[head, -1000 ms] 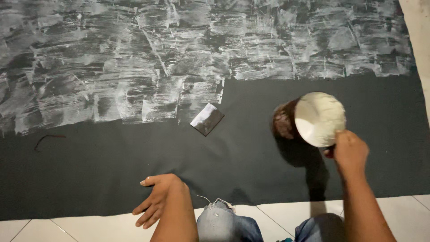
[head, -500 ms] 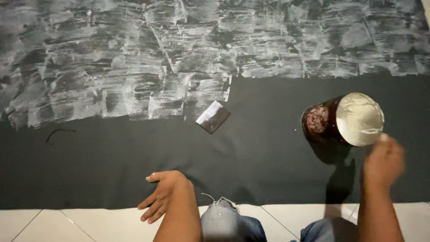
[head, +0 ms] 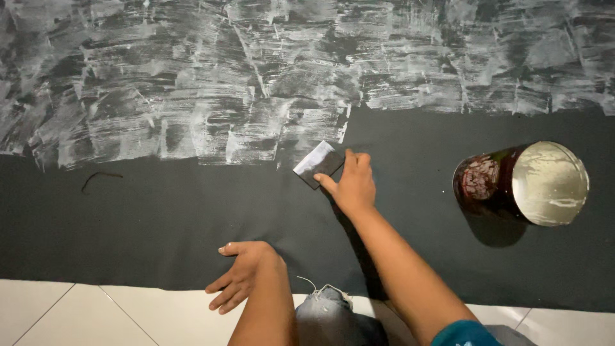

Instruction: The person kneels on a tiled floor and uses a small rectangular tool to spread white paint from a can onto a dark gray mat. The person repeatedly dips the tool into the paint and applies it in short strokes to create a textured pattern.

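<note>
Dark grey fabric sheet [head: 160,218] is lying spread across the white tiled floor [head: 115,314], its far half already streaked with white paste and its near half staying bare; the small flat rectangular scraper card [head: 318,164], smeared white, is sitting right at the lower edge of that painted zone, and everything else is best placed from it. A second ago the right hand [head: 351,184] was off to the right of the scraper, at the round dark-red tin of white paste [head: 522,184]; now it is reaching across and its fingertips are touching the scraper's near edge, closing on it, though a full pinch is not yet showing; the tin is standing alone, well to the right of the scraper, tilted open toward the camera. That suggests the paste step is finished and spreading is about to resume. The left hand [head: 242,274] is resting flat and open, below and left of the scraper, near the fabric's front edge, holding nothing. Beyond the scraper, bare fabric is running left and right with free room for strokes; a thin dark thread [head: 99,178] is lying far to its left; the denim knee [head: 330,314] is crowding the near edge below it.
</note>
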A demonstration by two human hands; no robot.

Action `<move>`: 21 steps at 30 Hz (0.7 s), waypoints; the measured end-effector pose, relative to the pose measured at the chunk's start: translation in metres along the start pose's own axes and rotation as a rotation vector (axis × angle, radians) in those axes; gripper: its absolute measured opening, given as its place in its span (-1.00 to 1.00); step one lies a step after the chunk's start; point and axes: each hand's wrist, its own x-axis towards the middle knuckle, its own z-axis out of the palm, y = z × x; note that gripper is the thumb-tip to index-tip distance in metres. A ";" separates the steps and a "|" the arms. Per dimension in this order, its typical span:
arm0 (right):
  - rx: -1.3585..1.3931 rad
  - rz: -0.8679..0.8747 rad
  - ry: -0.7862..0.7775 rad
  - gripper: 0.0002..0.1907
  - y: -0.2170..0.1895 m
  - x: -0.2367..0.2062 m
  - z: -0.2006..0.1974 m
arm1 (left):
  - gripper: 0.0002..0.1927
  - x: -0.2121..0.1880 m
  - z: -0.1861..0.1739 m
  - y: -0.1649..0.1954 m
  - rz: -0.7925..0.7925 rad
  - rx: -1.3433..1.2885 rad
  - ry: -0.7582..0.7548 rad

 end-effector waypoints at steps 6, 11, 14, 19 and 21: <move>0.488 0.324 -0.105 -0.47 0.002 -0.008 -0.041 | -0.04 -0.002 -0.007 0.000 0.006 0.002 -0.040; 0.682 0.453 0.169 -0.61 0.058 -0.038 -0.166 | -0.05 -0.004 -0.004 -0.002 0.027 0.057 -0.004; 0.565 0.498 0.443 -0.57 0.115 -0.052 -0.247 | -0.06 -0.005 0.000 -0.004 0.041 0.089 0.029; -0.176 0.441 0.204 -0.46 0.190 -0.041 -0.311 | -0.09 -0.004 0.006 -0.007 0.045 0.105 0.072; -0.449 0.464 -0.018 -0.53 0.208 -0.019 -0.301 | -0.09 -0.003 0.006 -0.008 0.046 0.119 0.061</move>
